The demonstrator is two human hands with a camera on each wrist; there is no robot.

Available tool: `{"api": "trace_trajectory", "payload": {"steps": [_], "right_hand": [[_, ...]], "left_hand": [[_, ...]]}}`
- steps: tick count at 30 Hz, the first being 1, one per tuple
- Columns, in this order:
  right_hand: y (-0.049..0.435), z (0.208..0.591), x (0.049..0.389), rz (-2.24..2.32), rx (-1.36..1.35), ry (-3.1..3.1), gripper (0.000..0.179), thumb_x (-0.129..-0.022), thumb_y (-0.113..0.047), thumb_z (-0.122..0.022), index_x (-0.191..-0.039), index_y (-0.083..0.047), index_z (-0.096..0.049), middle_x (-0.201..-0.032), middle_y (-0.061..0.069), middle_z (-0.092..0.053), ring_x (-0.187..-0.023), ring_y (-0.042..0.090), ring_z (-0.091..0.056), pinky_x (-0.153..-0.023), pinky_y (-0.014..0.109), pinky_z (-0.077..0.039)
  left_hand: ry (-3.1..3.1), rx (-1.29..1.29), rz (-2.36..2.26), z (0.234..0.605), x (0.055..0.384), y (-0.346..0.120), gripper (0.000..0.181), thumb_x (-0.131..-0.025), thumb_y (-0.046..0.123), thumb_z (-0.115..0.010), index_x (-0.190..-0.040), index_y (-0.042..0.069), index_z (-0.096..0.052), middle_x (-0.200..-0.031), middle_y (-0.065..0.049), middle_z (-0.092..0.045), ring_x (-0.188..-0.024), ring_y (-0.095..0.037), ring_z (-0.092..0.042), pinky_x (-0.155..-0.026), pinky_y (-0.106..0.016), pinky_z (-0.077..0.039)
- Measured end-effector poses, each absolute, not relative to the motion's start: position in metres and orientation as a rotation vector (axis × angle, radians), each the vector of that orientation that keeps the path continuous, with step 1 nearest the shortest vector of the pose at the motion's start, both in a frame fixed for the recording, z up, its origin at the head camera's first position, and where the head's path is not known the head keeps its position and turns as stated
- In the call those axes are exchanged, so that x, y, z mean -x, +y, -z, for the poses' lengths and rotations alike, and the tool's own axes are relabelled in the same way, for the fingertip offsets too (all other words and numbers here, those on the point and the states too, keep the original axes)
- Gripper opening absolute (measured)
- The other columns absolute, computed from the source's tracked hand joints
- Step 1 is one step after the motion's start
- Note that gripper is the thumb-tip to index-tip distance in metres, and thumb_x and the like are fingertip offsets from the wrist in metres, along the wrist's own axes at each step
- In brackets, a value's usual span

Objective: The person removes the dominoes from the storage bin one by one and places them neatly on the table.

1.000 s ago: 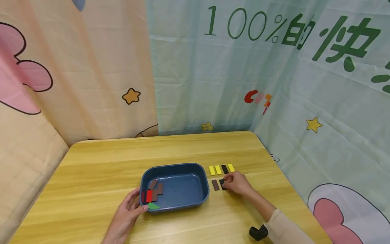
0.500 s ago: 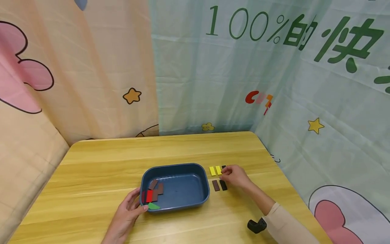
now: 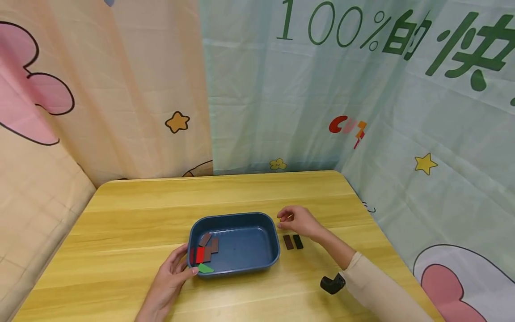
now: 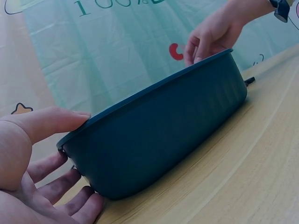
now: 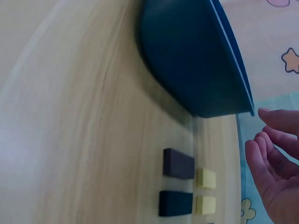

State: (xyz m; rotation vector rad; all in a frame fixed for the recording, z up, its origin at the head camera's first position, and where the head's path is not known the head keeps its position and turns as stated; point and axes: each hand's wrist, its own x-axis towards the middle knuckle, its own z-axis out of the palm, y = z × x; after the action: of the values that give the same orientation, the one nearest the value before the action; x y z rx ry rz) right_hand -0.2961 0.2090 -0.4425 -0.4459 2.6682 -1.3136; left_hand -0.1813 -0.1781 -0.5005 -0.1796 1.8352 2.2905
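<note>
A dark blue plastic basin [image 3: 241, 269] stands on the table. My left hand [image 3: 165, 281] holds its left end, thumb on the rim and fingers against the outer wall in the left wrist view. Inside lie several brown blocks [image 3: 215, 245], a red block [image 3: 200, 255] and a green piece [image 3: 206, 268]. My right hand [image 3: 299, 222] hovers just right of the basin, fingers loosely bent, thumb apart, nothing seen between them. Below it are a brown block [image 5: 179, 163], a black block [image 5: 175, 203] and yellow blocks [image 5: 206, 178], which the hand mostly hides in the head view.
The wooden table [image 3: 132, 219] reaches back to printed curtains [image 3: 257, 89] at the rear and sides. A small black device [image 3: 332, 283] sits at the right sleeve [image 3: 374, 286].
My right hand has moved left and slightly away from me, from over the dark blocks to over the yellow ones. My left hand stays on the basin. The head view has shifted slightly.
</note>
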Motion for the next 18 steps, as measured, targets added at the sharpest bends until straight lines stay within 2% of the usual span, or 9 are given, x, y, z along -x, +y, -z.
{"api": "trace_trajectory", "payload": {"steps": [7, 14, 18], "right_hand": [[0.184, 0.425, 0.305, 1.164, 0.727, 2.631, 0.023, -0.092, -0.007, -0.079, -0.112, 0.001, -0.072, -0.095, 0.001, -0.068, -0.088, 0.017, -0.067, -0.078, 0.031, -0.057], [0.154, 0.412, 0.318, 1.030, 0.937, 2.591, 0.027, -0.092, -0.005, -0.079, -0.116, 0.003, -0.071, -0.105, 0.013, -0.071, -0.088, 0.013, -0.067, -0.082, 0.027, -0.056], [0.137, 0.410, 0.322, 0.965, 1.024, 2.550, 0.026, -0.092, -0.005, -0.079, -0.116, 0.004, -0.072, -0.107, 0.015, -0.072, -0.089, 0.013, -0.068, -0.083, 0.025, -0.055]], "left_hand": [[1.830, 0.173, -2.305, 0.500, 0.180, -0.177, 0.081, -0.092, -0.008, -0.068, -0.160, -0.001, -0.024, -0.165, -0.020, -0.023, -0.145, -0.037, -0.029, -0.093, -0.020, -0.048], [1.844, 0.155, -2.299, 0.500, 0.182, -0.176, 0.081, -0.092, -0.006, -0.069, -0.160, -0.001, -0.024, -0.165, -0.021, -0.022, -0.145, -0.038, -0.028, -0.093, -0.019, -0.048], [1.838, 0.160, -2.311, 0.500, 0.180, -0.177, 0.079, -0.092, -0.007, -0.069, -0.159, -0.001, -0.027, -0.164, -0.019, -0.025, -0.144, -0.038, -0.029, -0.093, -0.020, -0.048]]}}
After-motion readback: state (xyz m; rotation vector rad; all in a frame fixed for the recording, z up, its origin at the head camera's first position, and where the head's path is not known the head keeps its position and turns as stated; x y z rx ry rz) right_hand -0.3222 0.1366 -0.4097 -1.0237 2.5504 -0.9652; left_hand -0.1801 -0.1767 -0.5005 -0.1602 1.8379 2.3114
